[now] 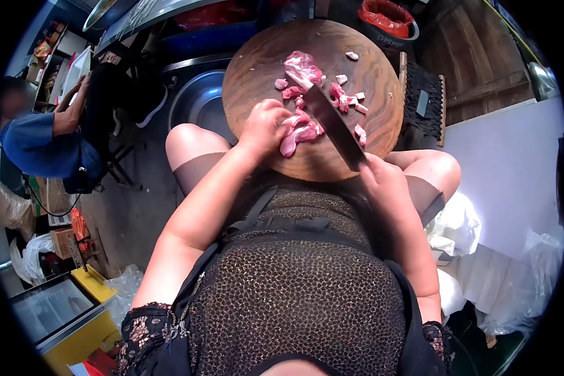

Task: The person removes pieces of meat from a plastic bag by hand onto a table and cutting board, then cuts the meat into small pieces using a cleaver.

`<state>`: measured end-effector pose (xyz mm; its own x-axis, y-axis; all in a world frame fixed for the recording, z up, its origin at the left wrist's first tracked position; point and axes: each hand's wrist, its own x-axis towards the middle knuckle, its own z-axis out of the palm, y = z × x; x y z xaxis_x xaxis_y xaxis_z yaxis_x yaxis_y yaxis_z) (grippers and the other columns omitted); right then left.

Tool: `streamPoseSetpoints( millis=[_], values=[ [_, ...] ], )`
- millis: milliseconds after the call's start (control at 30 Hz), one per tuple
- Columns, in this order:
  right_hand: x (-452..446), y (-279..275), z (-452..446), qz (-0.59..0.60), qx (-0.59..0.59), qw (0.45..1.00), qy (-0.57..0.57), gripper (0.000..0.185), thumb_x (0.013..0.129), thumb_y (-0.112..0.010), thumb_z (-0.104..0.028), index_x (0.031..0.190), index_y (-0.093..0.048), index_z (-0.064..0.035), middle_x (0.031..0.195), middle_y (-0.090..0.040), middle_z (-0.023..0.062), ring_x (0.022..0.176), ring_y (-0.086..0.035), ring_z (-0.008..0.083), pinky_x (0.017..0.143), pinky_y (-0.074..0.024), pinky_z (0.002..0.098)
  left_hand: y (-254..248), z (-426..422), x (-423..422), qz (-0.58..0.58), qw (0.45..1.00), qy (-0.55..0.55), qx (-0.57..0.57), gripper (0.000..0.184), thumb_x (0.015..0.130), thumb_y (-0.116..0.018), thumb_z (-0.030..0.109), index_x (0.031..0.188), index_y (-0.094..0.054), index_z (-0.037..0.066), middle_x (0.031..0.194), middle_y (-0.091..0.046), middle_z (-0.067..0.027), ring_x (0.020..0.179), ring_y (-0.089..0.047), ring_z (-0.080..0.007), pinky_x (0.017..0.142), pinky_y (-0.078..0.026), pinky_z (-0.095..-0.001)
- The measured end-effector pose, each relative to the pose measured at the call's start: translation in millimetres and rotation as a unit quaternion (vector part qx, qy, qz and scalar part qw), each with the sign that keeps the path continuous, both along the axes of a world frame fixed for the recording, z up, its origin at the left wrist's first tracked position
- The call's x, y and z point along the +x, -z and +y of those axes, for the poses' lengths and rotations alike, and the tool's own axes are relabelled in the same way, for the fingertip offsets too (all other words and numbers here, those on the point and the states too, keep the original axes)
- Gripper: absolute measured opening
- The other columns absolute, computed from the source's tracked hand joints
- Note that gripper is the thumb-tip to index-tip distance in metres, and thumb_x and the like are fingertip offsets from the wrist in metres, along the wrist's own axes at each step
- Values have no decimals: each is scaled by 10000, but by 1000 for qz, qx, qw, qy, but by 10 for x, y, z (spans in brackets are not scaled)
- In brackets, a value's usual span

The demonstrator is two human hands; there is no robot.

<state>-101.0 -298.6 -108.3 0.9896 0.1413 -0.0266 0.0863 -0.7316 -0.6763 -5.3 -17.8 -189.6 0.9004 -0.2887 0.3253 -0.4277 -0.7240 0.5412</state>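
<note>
A thick round wooden chopping block (250, 69) stands in front of my knees, with raw meat on it. My right hand (381, 174) is wrapped round the handle of a cleaver (333, 125), whose dark broad blade slants up and left over the block. The blade's far end is by the small cut bits of meat. At the block's left side my left hand (266, 127) has its fingers curled on a strip of raw meat (302, 135). A larger piece of meat (302, 67) lies farther back, and several small chunks (341, 97) are scattered to the right of the blade.
A metal basin (197, 100) sits left of the block. Behind it is a bin with a red bag (385, 17). A seated person in a blue top (44, 144) is at the left. White plastic bags (457, 225) lie by my right knee.
</note>
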Motion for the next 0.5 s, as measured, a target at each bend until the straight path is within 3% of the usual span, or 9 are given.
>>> streamPoseSetpoints(
  millis=[67, 167, 267, 367, 500],
  values=[
    [35, 0, 109, -26, -51, 998, -21, 224, 899, -574, -185, 1060, -645, -47, 861, -667, 193, 796, -662, 348, 703, -527, 428, 34, -43, 1, -99, 990, 101, -19, 252, 709, -719, 58, 960, -695, 57, 1087, -639, -118, 1029, -603, -303, 904, -488, -400],
    [101, 54, 196, -65, -126, 988, -61, 217, 896, -572, -184, 1074, -633, -75, 819, -674, 141, 735, -662, 324, 659, -533, 432, 225, -75, -24, -75, 980, 187, 4, 294, 727, -690, 34, 1020, -680, 53, 1098, -640, -114, 1032, -606, -316, 916, -488, -405],
    [112, 112, 236, -99, -172, 977, -84, 217, 896, -583, -186, 1080, -633, -82, 773, -662, 127, 707, -662, 303, 617, -529, 422, 288, -169, -111, -92, 984, 152, -29, 250, 749, -662, 85, 996, -690, 110, 1101, -625, -90, 1028, -598, -275, 910, -494, -391],
    [55, 103, 248, -120, -220, 963, -99, 209, 880, -601, -170, 1067, -644, -87, 704, -627, 104, 654, -651, 272, 573, -522, 395, 243, -221, -182, -124, 983, 132, -18, 330, 762, -663, 19, 1090, -668, 59, 1159, -610, -113, 1104, -565, -326, 961, -470, -409],
    [39, 32, 227, -167, -253, 946, -113, 205, 853, -621, -141, 1046, -655, -84, 636, -571, 72, 587, -621, 237, 536, -507, 372, 284, -218, -222, -84, 990, 106, -34, 358, 764, -663, 18, 1119, -662, 62, 1194, -590, -117, 1137, -546, -325, 977, -463, -403]
  ],
)
